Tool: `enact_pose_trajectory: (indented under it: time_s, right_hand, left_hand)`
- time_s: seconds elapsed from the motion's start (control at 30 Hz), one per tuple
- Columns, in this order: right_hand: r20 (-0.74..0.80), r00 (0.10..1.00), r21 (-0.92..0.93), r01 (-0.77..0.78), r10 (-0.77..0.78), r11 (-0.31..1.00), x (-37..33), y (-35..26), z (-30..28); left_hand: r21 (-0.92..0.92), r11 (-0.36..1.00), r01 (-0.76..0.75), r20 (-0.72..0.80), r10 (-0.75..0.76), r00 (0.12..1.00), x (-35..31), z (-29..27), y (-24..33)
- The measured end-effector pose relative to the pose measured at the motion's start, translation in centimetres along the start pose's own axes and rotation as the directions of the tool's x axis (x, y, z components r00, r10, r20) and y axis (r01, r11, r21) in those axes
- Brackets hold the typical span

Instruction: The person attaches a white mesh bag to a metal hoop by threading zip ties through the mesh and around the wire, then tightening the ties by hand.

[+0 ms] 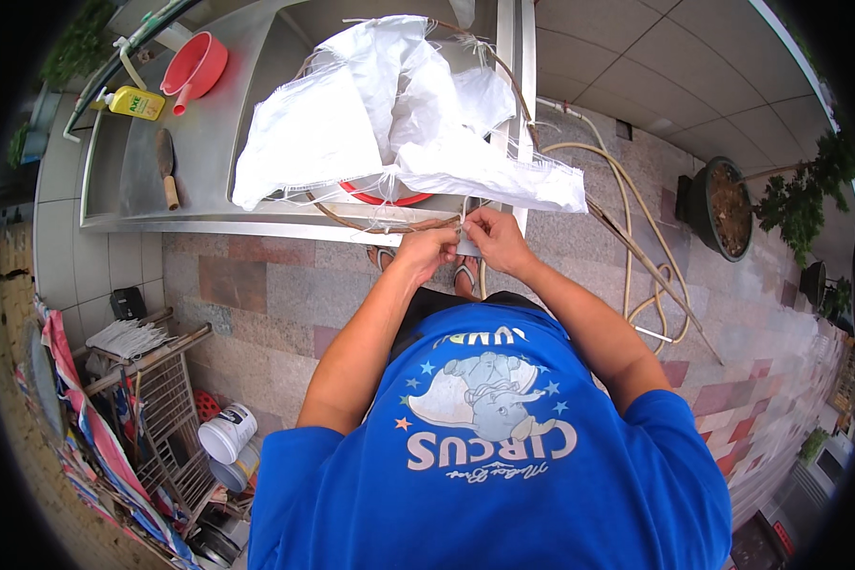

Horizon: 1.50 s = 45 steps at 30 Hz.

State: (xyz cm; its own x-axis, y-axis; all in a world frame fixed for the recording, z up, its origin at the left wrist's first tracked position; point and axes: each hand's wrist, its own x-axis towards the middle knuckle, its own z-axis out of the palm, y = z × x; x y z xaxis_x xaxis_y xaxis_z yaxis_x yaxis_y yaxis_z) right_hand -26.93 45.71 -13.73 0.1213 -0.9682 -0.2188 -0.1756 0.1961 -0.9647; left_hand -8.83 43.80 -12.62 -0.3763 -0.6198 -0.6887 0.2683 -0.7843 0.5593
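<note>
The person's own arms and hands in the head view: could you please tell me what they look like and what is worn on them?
The left hand and the right hand are both bare, with no gloves, watch or bracelet to be seen. The short, plain blue sleeves of a T-shirt leave both forearms uncovered.

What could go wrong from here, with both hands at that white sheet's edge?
The white woven sheet may fray further: loose threads show along its edges. It also extends past the metal sink's right edge, so it could slip. The bent brown stick by the left hand and right hand might spring if released.
</note>
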Motion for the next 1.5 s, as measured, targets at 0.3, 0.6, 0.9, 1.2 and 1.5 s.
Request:
enact_pose_trajectory:
  time_s: [0.3, 0.6, 0.9, 1.2, 1.5]
  right_hand:
    - [0.165, 0.977, -0.424, 0.191, -0.132, 0.885, 0.3, -2.5, -2.0]
    - [0.071, 0.984, -0.678, 0.166, -0.16, 0.716, 0.2, -3.4, 0.2]
    - [0.02, 0.951, -0.65, 0.247, -0.308, 0.718, -0.6, -5.3, -0.9]
    - [0.071, 0.872, -0.636, 0.414, -0.484, 0.651, -1.6, -6.6, -1.6]
    - [-0.097, 0.906, -0.175, 0.392, -0.412, 0.903, -0.1, -5.9, 2.0]
  left_hand:
    - [-0.097, 0.995, -0.037, -0.047, 0.033, 0.998, -0.2, 0.3, -0.3]
    - [0.041, 0.994, -0.099, -0.053, 0.101, 0.993, -1.1, 0.7, -0.2]
    - [-0.072, 0.988, -0.138, 0.035, 0.14, 0.989, -0.5, -0.6, -0.9]
    - [-0.405, 0.914, 0.016, 0.108, 0.03, 0.994, -1.6, -0.7, -1.4]
    - [-0.393, 0.918, -0.057, 0.026, 0.073, 0.997, -4.3, 0.8, 0.0]
